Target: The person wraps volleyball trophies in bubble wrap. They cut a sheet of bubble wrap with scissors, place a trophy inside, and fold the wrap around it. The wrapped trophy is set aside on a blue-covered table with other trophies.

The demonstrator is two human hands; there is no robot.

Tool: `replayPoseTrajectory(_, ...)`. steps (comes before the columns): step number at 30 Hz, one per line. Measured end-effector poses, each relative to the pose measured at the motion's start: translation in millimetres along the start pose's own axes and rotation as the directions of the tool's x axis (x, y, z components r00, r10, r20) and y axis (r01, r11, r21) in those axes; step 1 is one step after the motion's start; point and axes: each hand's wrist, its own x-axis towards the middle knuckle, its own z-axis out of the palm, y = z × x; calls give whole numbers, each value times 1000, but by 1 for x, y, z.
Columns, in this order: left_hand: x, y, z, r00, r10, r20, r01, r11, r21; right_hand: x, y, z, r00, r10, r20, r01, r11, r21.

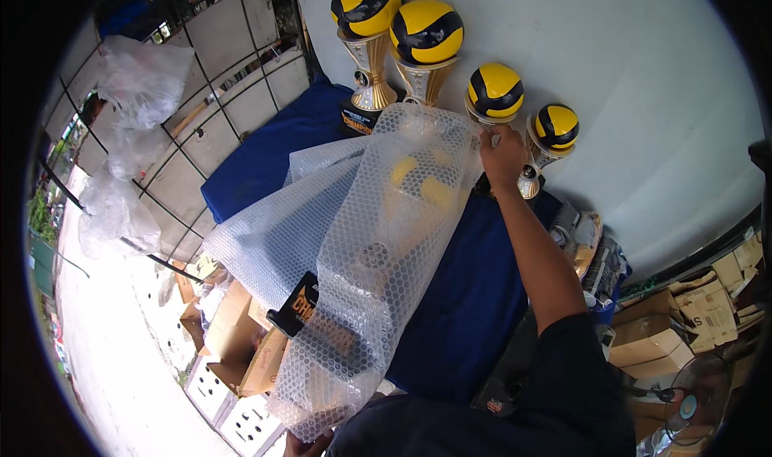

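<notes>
A sheet of clear bubble wrap (378, 272) lies slanted over a trophy, whose yellow ball (438, 190) shows blurred through the film. The trophy's black base (296, 306) sticks out uncovered at the sheet's left side. My right hand (504, 153) reaches forward and is closed on the far right corner of the wrap, just in front of the smaller ball trophies. At the bottom edge, my left hand (310, 444) is closed on the near end of the sheet; most of that hand is out of sight. More bubble wrap (277, 216) spreads out to the left underneath.
Behind the wrap stand two large trophies with yellow and black balls (427, 31) and two smaller ones (495, 92). Dark blue cloth (466, 304) covers the table. Cardboard boxes (233, 324) sit low at left, beside a wire grid (201, 87) with plastic bags. A fan (696, 401) stands at lower right.
</notes>
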Motion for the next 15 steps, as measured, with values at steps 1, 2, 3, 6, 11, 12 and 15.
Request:
replayPoseTrajectory(1,-1,-13,-8,998,47,-50,-49,998,-40,-10,-3,4,996,86,12,-87,992,86)
replayPoseTrajectory(2,-2,-29,-23,990,92,-103,-101,992,-77,-23,-7,7,992,117,40,-123,973,196)
replayPoseTrajectory(3,-1,-39,-36,992,85,-97,-96,989,-109,-39,-11,12,987,139,77,-156,940,302)
replayPoseTrajectory(6,29,40,24,948,205,-242,-241,961,-131,-79,-19,21,980,-168,106,112,908,404)
replayPoseTrajectory(11,46,56,28,870,188,-457,-240,969,-58,-69,-28,40,827,-510,239,455,855,250)
replayPoseTrajectory(12,48,59,27,869,207,-450,-314,933,-176,-61,-30,44,820,-463,338,408,885,223)
replayPoseTrajectory(15,48,8,-4,875,277,-396,-359,922,-147,-29,-49,52,763,-291,578,235,957,171)
